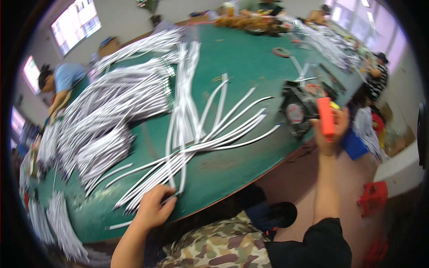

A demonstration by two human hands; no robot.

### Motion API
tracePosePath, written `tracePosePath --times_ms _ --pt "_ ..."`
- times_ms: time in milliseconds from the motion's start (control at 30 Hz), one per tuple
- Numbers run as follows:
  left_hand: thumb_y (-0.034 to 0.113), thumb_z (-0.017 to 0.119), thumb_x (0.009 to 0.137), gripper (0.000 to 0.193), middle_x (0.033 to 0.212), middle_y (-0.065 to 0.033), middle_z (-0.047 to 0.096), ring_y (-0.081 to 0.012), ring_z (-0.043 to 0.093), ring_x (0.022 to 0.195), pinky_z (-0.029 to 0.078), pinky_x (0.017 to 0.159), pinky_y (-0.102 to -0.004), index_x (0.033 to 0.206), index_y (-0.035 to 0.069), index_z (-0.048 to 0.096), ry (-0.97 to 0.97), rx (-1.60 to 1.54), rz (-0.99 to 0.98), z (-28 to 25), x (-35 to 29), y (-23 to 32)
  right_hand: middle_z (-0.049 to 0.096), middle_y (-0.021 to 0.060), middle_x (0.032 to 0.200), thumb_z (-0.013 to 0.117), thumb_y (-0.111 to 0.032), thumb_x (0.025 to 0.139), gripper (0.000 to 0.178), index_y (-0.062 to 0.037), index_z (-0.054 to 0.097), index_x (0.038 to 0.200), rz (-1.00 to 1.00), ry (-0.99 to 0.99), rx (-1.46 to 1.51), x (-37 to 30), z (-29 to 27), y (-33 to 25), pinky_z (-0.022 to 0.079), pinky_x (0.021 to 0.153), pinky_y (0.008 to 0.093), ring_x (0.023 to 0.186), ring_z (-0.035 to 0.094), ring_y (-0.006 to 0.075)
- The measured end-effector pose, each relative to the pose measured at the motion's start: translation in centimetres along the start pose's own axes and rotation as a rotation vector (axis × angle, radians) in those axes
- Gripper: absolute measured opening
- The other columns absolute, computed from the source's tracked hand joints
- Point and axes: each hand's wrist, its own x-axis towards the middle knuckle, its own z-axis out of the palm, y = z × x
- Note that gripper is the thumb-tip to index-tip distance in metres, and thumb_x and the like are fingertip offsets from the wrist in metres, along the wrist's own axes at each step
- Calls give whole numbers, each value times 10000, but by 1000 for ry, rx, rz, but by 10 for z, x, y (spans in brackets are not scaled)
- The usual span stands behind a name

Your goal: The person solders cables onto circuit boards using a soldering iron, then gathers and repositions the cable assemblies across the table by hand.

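White sleeved cables fan out across the green table in a loose crossing bundle. At the table's near edge, my left hand is closed, thumb and fingers pinched at the lower end of a looped white cable. My right hand is raised off the table's right edge, fingers wrapped round an orange-red block-shaped object whose exact kind I cannot make out. Just left of it stands a black fan-like device with a round label.
Large piles of white cables cover the table's left side. A tape roll lies at the far right. A person in blue bends over at the left; another in patterned clothes works at the right. A red stool stands on the floor.
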Motion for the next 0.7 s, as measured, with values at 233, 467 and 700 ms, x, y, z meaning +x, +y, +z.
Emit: tracePosePath --times_ms 233,467,700 --pt "71 710 848 315 916 -69 653 -143 594 792 491 708 -297 1140 6 613 -100 -111 -331 -22 -2 24 618 130 1055 606 -83 958 228 63 593 1133 327 101 129 -27 -42 -91 477 655 255 703 551 106" --pt "122 670 911 198 917 -143 675 -243 642 856 502 789 -338 1047 -22 668 -190 -211 -305 -16 6 15 600 141 1123 633 -241 959 506 79 458 1309 805 -541 1108 -62 14 -210 559 702 331 841 645 169" --pt "88 688 921 96 875 -17 630 -73 558 698 485 631 -240 994 29 671 -226 -649 -592 -13 1 12 552 218 1297 592 -225 980 524 8 402 1408 946 -667 1629 -73 93 -269 373 1125 578 1316 486 402"
